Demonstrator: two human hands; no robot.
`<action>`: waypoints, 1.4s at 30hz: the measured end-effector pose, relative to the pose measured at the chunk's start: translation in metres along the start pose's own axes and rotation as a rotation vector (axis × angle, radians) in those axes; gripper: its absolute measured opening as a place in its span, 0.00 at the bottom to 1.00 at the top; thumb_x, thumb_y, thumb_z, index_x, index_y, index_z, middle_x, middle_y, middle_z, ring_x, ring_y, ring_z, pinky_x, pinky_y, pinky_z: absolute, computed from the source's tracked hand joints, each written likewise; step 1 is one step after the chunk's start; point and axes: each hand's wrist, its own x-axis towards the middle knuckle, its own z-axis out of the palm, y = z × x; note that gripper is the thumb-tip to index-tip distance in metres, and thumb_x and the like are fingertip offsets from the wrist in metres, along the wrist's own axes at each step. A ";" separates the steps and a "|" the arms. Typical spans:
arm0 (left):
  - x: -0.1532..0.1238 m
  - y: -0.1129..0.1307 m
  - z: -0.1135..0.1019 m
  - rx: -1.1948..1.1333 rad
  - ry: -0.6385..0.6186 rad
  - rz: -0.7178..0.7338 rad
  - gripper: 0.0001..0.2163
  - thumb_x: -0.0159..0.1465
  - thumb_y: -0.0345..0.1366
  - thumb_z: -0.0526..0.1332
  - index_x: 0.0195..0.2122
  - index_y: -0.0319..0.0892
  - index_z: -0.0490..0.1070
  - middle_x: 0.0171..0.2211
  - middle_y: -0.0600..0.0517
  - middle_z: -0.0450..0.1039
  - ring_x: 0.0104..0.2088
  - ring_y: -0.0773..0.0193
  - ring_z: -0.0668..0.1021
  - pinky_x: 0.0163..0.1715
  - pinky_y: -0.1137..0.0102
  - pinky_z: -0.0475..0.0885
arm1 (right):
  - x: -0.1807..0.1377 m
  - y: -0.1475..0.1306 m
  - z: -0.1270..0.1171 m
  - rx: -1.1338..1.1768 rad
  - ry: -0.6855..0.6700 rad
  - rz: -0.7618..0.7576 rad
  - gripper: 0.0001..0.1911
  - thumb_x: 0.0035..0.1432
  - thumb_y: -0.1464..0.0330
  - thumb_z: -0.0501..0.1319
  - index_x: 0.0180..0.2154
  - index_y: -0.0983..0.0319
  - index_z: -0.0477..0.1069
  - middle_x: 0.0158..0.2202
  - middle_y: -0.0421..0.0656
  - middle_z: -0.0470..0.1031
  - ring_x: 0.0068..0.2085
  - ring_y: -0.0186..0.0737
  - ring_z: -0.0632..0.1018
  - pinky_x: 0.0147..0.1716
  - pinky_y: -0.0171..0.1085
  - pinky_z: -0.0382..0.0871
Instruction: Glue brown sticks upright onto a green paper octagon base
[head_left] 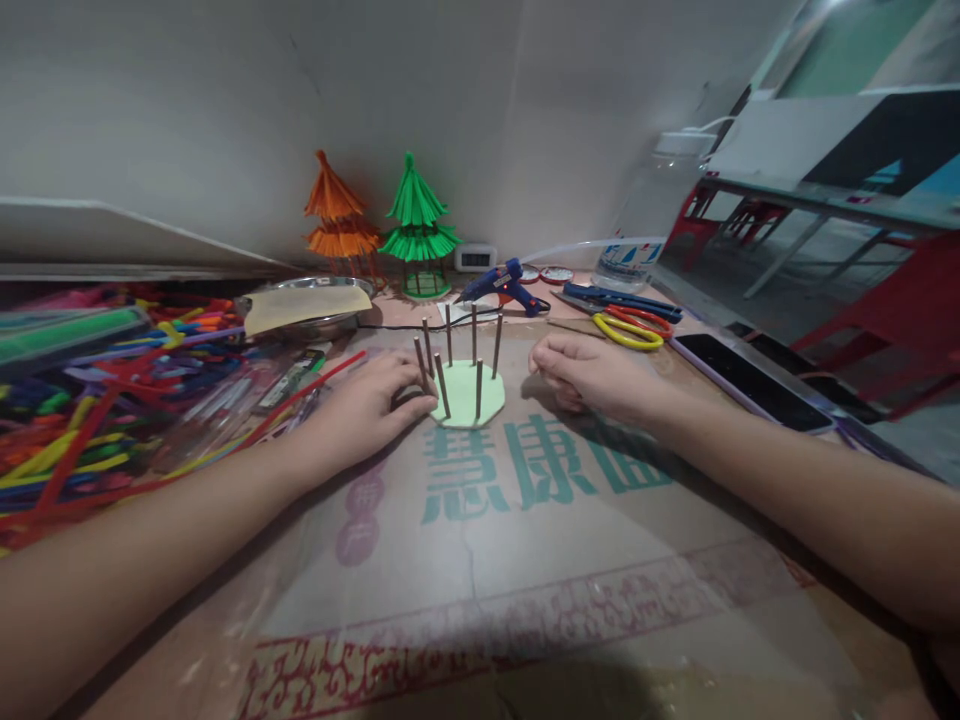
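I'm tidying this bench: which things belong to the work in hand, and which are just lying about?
In hand: green base, brown sticks upright on it, left hand at one stick, right hand beside.
Lying about: glue gun, scissors, phone, coloured straws, orange paper tower, green paper tower.

Finding 1: the cardboard sheet (480,590) covering the worktop carries large teal Chinese characters (499,465), printed in one row and facing the wearer. The first two read "慧康". A third character follows on the right. Its upper part lies in shadow beside the right hand (592,378), so it cannot be read with certainty.

Finding 2: left of that row, the same sheet bears purple round marks (360,520). They are too blurred to read.

Finding 3: the water bottle (634,235) at the back has a white label with blue print, too small to read.

Finding 4: the white device (475,258) by the wall has a dark display, and its digits are not legible.
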 end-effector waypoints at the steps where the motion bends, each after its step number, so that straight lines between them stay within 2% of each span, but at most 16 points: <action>1: 0.000 0.000 0.000 -0.002 0.000 0.001 0.12 0.69 0.43 0.56 0.41 0.41 0.76 0.46 0.45 0.77 0.48 0.52 0.76 0.50 0.58 0.70 | -0.001 -0.002 -0.001 -0.064 -0.011 0.037 0.14 0.63 0.57 0.63 0.34 0.60 0.67 0.16 0.29 0.56 0.15 0.26 0.57 0.14 0.29 0.51; 4: 0.000 0.000 -0.001 -0.006 0.001 0.007 0.12 0.69 0.43 0.56 0.40 0.41 0.76 0.46 0.45 0.76 0.47 0.53 0.76 0.49 0.58 0.70 | -0.002 -0.009 -0.008 -0.288 -0.044 0.078 0.12 0.61 0.59 0.64 0.33 0.60 0.68 0.19 0.33 0.63 0.18 0.28 0.63 0.17 0.31 0.55; 9: -0.001 -0.001 0.000 -0.005 0.007 0.014 0.12 0.70 0.42 0.56 0.40 0.41 0.75 0.46 0.45 0.76 0.47 0.53 0.76 0.50 0.58 0.70 | -0.001 -0.023 -0.036 -0.780 -0.183 0.058 0.15 0.62 0.58 0.61 0.29 0.61 0.73 0.27 0.41 0.77 0.29 0.37 0.75 0.29 0.35 0.65; 12: -0.001 -0.001 0.000 -0.003 0.003 0.016 0.12 0.70 0.43 0.56 0.40 0.41 0.75 0.46 0.45 0.76 0.47 0.54 0.76 0.50 0.59 0.70 | -0.004 -0.029 -0.044 -0.941 -0.261 0.015 0.13 0.64 0.61 0.59 0.34 0.60 0.78 0.34 0.44 0.81 0.34 0.40 0.78 0.34 0.36 0.67; 14: -0.001 -0.001 0.000 0.007 -0.002 0.005 0.13 0.70 0.43 0.56 0.41 0.41 0.75 0.46 0.45 0.76 0.47 0.54 0.76 0.50 0.59 0.70 | -0.008 -0.029 -0.037 -0.980 -0.195 -0.092 0.12 0.64 0.62 0.59 0.40 0.59 0.80 0.37 0.44 0.82 0.36 0.41 0.79 0.33 0.36 0.67; 17: -0.001 0.000 0.000 0.011 -0.010 -0.011 0.12 0.70 0.44 0.56 0.41 0.42 0.75 0.47 0.45 0.76 0.48 0.53 0.76 0.50 0.58 0.70 | -0.013 -0.020 -0.013 -0.952 -0.016 -0.300 0.13 0.65 0.62 0.61 0.47 0.59 0.79 0.37 0.44 0.81 0.33 0.40 0.78 0.31 0.36 0.66; 20: 0.000 0.000 0.000 0.009 -0.015 0.001 0.13 0.70 0.43 0.55 0.41 0.41 0.75 0.48 0.45 0.76 0.49 0.53 0.76 0.52 0.57 0.70 | -0.012 -0.002 0.009 -0.913 -0.045 -0.489 0.13 0.64 0.66 0.63 0.48 0.61 0.79 0.38 0.45 0.81 0.36 0.40 0.78 0.36 0.36 0.68; 22: 0.000 -0.001 0.000 0.012 -0.014 0.013 0.13 0.70 0.43 0.55 0.41 0.41 0.74 0.48 0.45 0.76 0.50 0.53 0.76 0.53 0.57 0.70 | -0.007 0.010 0.016 -0.882 -0.075 -0.536 0.11 0.64 0.68 0.64 0.47 0.62 0.78 0.39 0.46 0.81 0.38 0.40 0.79 0.39 0.36 0.70; 26: 0.001 -0.003 0.002 0.012 -0.005 0.018 0.12 0.70 0.44 0.56 0.40 0.42 0.74 0.49 0.45 0.75 0.53 0.52 0.75 0.56 0.56 0.69 | -0.001 0.024 0.020 -0.851 -0.032 -0.551 0.07 0.64 0.70 0.63 0.42 0.62 0.78 0.38 0.45 0.80 0.38 0.39 0.79 0.39 0.36 0.70; 32: 0.001 0.000 0.000 -0.001 -0.015 0.001 0.13 0.69 0.44 0.56 0.39 0.42 0.75 0.49 0.44 0.75 0.52 0.51 0.75 0.56 0.56 0.69 | 0.000 0.021 0.021 -0.873 -0.012 -0.506 0.04 0.64 0.72 0.61 0.37 0.62 0.75 0.35 0.43 0.78 0.36 0.38 0.76 0.36 0.36 0.67; 36: 0.000 0.000 0.000 -0.003 -0.009 -0.006 0.13 0.69 0.44 0.55 0.39 0.42 0.75 0.50 0.45 0.76 0.51 0.51 0.76 0.54 0.56 0.70 | 0.000 0.017 0.019 -0.813 -0.011 -0.595 0.05 0.64 0.70 0.62 0.33 0.62 0.73 0.35 0.45 0.75 0.39 0.41 0.74 0.42 0.41 0.68; 38: 0.000 0.000 0.000 -0.001 -0.008 -0.007 0.13 0.69 0.44 0.55 0.39 0.42 0.75 0.49 0.45 0.76 0.50 0.52 0.76 0.52 0.57 0.70 | -0.003 0.016 0.017 -0.664 0.019 -0.617 0.07 0.66 0.67 0.60 0.33 0.61 0.71 0.38 0.46 0.75 0.41 0.42 0.75 0.46 0.43 0.68; 41: 0.000 0.000 0.000 0.003 -0.007 -0.006 0.12 0.69 0.44 0.56 0.40 0.43 0.75 0.49 0.46 0.76 0.49 0.52 0.76 0.51 0.58 0.70 | -0.008 0.013 0.014 -0.273 0.076 -0.463 0.12 0.70 0.60 0.55 0.35 0.59 0.65 0.44 0.46 0.78 0.42 0.40 0.78 0.45 0.43 0.71; 42: 0.000 0.000 0.000 0.003 -0.007 -0.003 0.12 0.70 0.44 0.56 0.41 0.43 0.75 0.48 0.46 0.76 0.49 0.53 0.76 0.51 0.58 0.70 | -0.009 0.012 0.014 -0.148 0.084 -0.409 0.14 0.71 0.57 0.54 0.35 0.58 0.63 0.43 0.45 0.80 0.41 0.39 0.79 0.45 0.42 0.72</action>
